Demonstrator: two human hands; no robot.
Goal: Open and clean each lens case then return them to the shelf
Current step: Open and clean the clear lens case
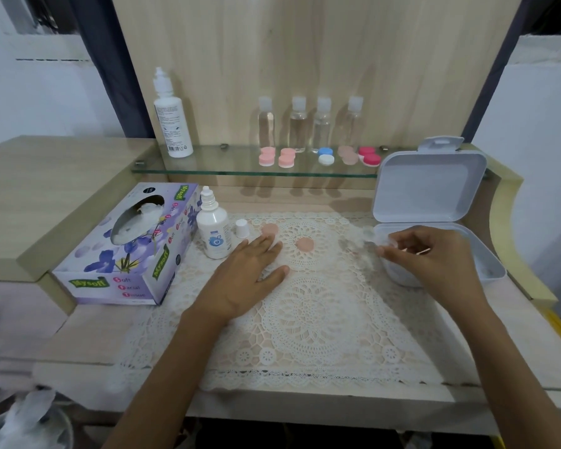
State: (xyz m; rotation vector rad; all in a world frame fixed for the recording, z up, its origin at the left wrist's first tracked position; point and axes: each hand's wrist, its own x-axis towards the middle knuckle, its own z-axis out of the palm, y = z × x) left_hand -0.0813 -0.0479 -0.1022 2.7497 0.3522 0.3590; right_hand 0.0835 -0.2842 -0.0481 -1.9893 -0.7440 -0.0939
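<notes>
Matt wood-grain desk (78, 335), openwork lace mat (321, 319), clear glass shelf (227, 163), smooth plastic box (429, 186)

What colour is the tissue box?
The tissue box is purple with blue flowers, in the head view.

Inventory from my remote feed, person's body only.

1. Left hand (253, 270), centre of frame: bare, thumb and fingers all in view, nails short.
2. Left forearm (175, 358), lower centre-left: bare from the wrist down to the bottom edge of the frame.
3. Right hand (428, 257), right of centre: bare, its back towards my camera.
4. Right forearm (499, 361), lower right: bare from the wrist to the frame corner.
</notes>
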